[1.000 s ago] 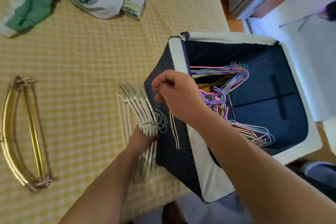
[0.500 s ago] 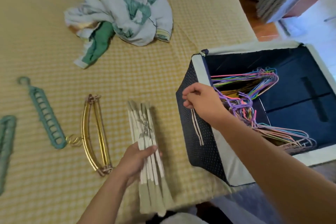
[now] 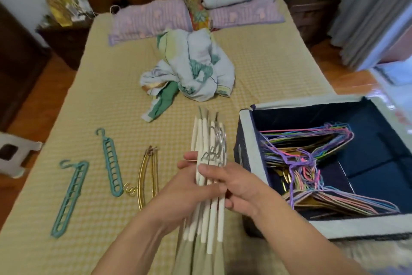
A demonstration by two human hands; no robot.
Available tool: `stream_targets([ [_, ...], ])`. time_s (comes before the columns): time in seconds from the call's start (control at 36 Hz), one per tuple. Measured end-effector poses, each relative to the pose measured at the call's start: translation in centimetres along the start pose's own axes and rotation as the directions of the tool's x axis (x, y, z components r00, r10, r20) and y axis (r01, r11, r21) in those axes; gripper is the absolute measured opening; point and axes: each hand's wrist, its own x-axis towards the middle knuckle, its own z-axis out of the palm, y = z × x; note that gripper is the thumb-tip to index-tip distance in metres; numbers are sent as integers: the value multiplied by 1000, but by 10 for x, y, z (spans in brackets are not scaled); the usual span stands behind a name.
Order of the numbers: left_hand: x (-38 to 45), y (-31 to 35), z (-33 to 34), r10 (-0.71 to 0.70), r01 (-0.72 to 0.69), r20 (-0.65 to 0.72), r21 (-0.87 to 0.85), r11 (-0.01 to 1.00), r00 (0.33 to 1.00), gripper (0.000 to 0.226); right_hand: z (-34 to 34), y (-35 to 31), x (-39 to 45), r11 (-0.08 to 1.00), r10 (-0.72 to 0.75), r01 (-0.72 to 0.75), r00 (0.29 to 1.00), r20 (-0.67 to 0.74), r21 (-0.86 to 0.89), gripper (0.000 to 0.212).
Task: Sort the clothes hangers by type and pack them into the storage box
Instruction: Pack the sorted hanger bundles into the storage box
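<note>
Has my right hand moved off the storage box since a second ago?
Yes. The right hand left the navy storage box rim, moving left onto the white hanger bundle.

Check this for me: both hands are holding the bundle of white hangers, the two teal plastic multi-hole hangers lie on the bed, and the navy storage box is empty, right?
Not quite. The head view shows the navy fabric storage box already holds a pile of thin multicoloured wire hangers. The rest stands: the left hand and right hand hold the bundle of white hangers, and the two teal plastic multi-hole hangers lie on the bed.

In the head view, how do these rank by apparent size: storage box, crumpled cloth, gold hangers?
1. storage box, though nearest the camera
2. crumpled cloth
3. gold hangers
</note>
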Motion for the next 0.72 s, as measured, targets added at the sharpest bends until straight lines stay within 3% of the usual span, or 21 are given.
stream_targets([
  [0.11,11,49,54,91,-121,106,336,934,990,33,-36,-46,-56,982,-181,177,982,-55,-73,13],
  [0.17,13,73,79,60,-154,171,616,773,983,35,-58,-67,-81,969,-240,236,969,-65,-70,10],
  [0.19,18,90,102,38,-144,163,714,685,986,19,-78,-86,-101,961,-265,260,963,-48,-98,10],
  [0.25,17,100,112,120,-106,41,787,607,992,35,-93,-102,-112,959,-263,256,964,-48,-118,13],
  [0.33,22,122,155,407,-96,-203,790,606,891,38,-132,-130,-142,969,-224,214,972,-76,-119,7],
  [0.39,31,134,188,485,-195,-151,783,590,861,42,-155,-144,-158,975,-189,177,978,-86,-133,12],
  [0.5,64,145,238,458,-396,82,650,649,885,49,-187,-153,-177,982,-134,138,990,35,-126,25],
  [0.61,89,144,259,441,-429,113,530,731,890,30,-213,-145,-186,992,-125,118,969,212,43,58],
  [0.72,94,140,269,356,-400,184,452,797,916,33,-233,-134,-186,998,-55,51,956,289,23,39],
])
